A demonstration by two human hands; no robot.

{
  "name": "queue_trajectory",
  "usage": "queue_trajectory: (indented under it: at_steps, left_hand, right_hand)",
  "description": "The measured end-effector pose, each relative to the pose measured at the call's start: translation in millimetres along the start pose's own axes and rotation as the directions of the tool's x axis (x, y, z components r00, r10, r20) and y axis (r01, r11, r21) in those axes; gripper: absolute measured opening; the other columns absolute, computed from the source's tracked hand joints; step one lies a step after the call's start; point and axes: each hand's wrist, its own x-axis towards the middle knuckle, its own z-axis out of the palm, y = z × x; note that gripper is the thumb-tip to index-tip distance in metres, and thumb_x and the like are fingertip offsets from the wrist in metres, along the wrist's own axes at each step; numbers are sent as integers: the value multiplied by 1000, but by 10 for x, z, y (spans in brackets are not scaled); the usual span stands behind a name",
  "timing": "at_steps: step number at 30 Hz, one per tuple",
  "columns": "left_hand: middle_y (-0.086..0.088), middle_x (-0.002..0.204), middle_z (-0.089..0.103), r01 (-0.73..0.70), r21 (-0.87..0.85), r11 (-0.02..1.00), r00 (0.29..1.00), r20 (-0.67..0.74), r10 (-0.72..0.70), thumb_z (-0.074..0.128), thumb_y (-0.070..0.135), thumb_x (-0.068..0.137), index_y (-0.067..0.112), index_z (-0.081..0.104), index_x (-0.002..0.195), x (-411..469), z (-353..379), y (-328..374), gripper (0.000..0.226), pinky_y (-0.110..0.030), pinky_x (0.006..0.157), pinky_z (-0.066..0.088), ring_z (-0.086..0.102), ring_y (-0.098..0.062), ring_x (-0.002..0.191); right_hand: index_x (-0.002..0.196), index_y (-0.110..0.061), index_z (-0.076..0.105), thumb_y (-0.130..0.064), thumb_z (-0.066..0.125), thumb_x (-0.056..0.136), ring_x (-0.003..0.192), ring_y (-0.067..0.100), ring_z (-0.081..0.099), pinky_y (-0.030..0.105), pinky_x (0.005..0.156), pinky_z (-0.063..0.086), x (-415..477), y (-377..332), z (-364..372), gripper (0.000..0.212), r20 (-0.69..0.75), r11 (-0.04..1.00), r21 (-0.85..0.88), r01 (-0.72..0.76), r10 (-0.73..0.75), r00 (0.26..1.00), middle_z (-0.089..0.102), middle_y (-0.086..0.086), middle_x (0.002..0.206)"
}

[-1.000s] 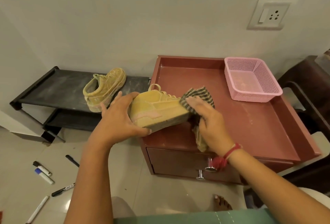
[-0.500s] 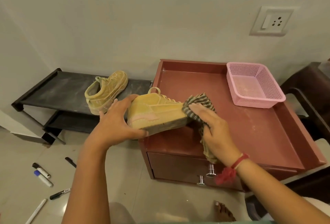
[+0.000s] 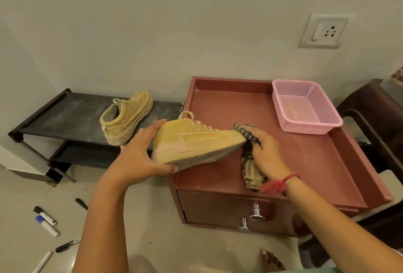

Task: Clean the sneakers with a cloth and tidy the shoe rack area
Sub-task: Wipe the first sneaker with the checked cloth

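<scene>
Fingers of left hand (image 3: 139, 159) clasp dusty yellow suede sneaker (image 3: 196, 144) at heel — right hand (image 3: 268, 153) clutches bunched striped cloth (image 3: 250, 172) at toe; wipe firmly.

We log the held sneaker (image 3: 196, 142): tan, dusty, with a pink patch on its side. It is tilted in the air, toe to the right, with the left hand (image 3: 139, 157) gripping its heel. The right hand (image 3: 266, 153) holds the striped cloth (image 3: 250, 170) bunched against the toe, loose end hanging. We see the second sneaker (image 3: 125, 120), tan and dusty, upright on the top shelf of the black shoe rack (image 3: 65, 115).
</scene>
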Motion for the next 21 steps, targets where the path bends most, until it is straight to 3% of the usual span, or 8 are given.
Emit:
queue_trajectory:
  at_steps: [2,5,8,10,13,15,18,21]
  left_hand:
    - [18,141,34,3,-33,999,1000,17,-2,81,49,46,60,21,137,11,3,-4,110,-47,109,31,29,-13,135]
    - [17,139,35,14,-69,998,1000,3,-14,81,50,44,56,22,140,18,11,-23,113,-39,103,34,33,-10,129]
    - [18,138,36,4,-48,999,1000,2,-4,80,54,44,58,21,139,25,19,-41,112,-47,108,32,34,-10,129]
    - [18,136,37,6,-59,998,1000,8,-5,80,53,45,58,22,139,26,20,-39,111,-43,105,36,36,-11,127]
    - [17,139,36,15,-73,997,1000,-5,-16,80,52,44,62,22,136,11,26,-35,109,-46,108,33,32,-13,134]
    - [16,143,35,6,-54,999,1000,-11,-6,80,53,45,64,21,135,3,33,-35,108,-55,112,26,26,-15,139]
    - [15,139,37,17,-66,998,1000,-4,-17,81,53,44,61,23,137,23,28,-28,110,-49,108,34,35,-13,131]
    - [15,141,37,25,-78,997,1000,-13,-27,82,52,44,60,22,137,11,23,-39,110,-51,109,33,32,-14,135]
  right_hand:
    - [120,-12,61,22,38,73,111,10,49,-4,89,25,-13,36,19,62,-1,999,-23,34,-34,999,56,-6,114]
    - [123,-16,59,21,37,77,113,15,51,-4,83,28,21,41,-12,63,18,997,23,-70,70,997,56,-7,112]
    - [120,-10,61,21,39,73,113,6,48,-4,94,23,-121,-128,0,61,-41,993,-35,116,-117,992,54,-8,114]
    - [120,-9,60,19,38,71,114,3,47,0,100,23,-164,-148,17,62,-30,975,-63,215,-217,976,53,-9,117]
    - [119,-14,61,22,38,74,110,12,51,-6,91,23,-33,-64,-14,62,-34,997,-34,66,-67,997,54,-8,112]
    - [118,-12,63,22,39,73,110,11,51,-5,93,23,-51,-92,-21,61,-43,996,-47,82,-84,996,55,-7,111]
    - [119,-9,62,21,39,72,113,5,48,-1,98,24,-116,-115,9,61,-35,992,-34,122,-123,992,58,-3,117]
    - [121,-16,60,20,38,77,112,20,53,2,87,30,-12,-28,-24,61,11,1000,-3,-30,30,999,61,6,117]
